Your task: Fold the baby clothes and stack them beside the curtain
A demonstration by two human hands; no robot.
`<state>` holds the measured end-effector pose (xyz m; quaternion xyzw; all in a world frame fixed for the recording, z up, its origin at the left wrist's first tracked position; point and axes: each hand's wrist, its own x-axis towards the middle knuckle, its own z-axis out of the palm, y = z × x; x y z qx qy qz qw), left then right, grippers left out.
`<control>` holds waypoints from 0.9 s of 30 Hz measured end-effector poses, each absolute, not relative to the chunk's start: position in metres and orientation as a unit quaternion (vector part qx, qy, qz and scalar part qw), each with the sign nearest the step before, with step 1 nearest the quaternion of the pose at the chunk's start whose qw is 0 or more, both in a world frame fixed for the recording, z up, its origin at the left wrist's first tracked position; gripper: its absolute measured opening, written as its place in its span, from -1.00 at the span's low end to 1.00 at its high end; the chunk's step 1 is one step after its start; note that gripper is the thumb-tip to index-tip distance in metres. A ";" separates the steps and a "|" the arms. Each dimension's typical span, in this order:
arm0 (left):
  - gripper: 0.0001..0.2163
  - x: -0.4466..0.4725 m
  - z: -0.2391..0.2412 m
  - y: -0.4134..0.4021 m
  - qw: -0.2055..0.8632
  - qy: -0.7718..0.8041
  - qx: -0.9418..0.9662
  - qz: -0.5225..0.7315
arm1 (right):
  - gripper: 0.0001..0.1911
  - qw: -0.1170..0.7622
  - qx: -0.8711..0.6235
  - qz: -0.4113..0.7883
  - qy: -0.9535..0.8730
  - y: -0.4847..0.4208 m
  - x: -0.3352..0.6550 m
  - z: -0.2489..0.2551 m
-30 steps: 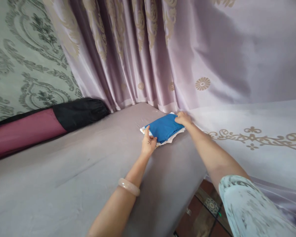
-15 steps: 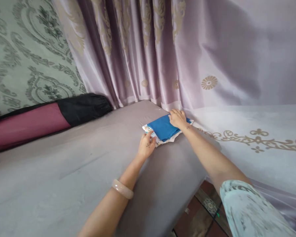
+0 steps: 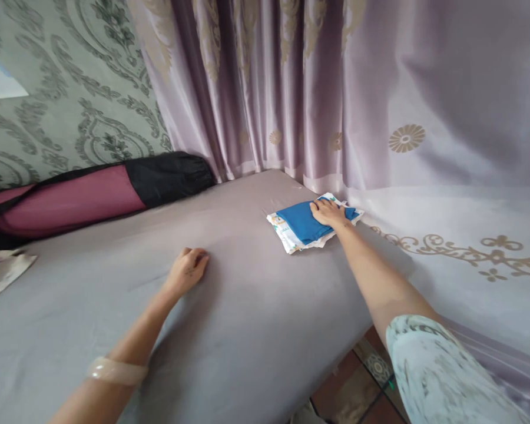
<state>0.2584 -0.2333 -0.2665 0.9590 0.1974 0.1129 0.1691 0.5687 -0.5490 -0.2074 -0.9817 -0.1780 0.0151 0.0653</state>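
Observation:
A folded blue cloth (image 3: 301, 220) lies on top of a white, colourfully printed packet or folded cloth (image 3: 287, 237) near the far corner of the bed. My right hand (image 3: 329, 212) rests flat on the blue cloth, fingers stretched out over its right part. Well to the left, my left hand (image 3: 188, 272) hovers low over the grey bed sheet (image 3: 247, 306) or just touches it. Its fingers are curled in, with nothing showing between them. A pale bangle (image 3: 117, 371) circles my left wrist.
Along the patterned wall lies a long pink and black bag (image 3: 97, 188). Pale cloth (image 3: 4, 271) sits at the left edge of view. Mauve curtains (image 3: 274, 88) hang behind the bed and down its right side. Tiled floor (image 3: 348, 383) shows at lower right.
My left hand has left the edge of the printed white piece and moved left and down, its fingers curling. My right hand stays on the blue cloth. The view has turned slightly left.

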 end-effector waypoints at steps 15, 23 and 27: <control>-0.62 0.216 -0.275 -0.224 0.004 0.232 0.964 0.128 | -0.40 0.042 -0.955 0.016 -0.294 -0.513 0.520 -0.218; -0.66 0.218 -0.269 -0.229 0.047 0.245 0.958 0.138 | -0.36 0.134 -0.911 -0.017 -0.389 -0.501 0.548 -0.247; -0.68 0.216 -0.270 -0.226 0.051 0.247 0.957 0.147 | -0.42 0.209 -0.883 -0.026 -0.418 -0.484 0.562 -0.281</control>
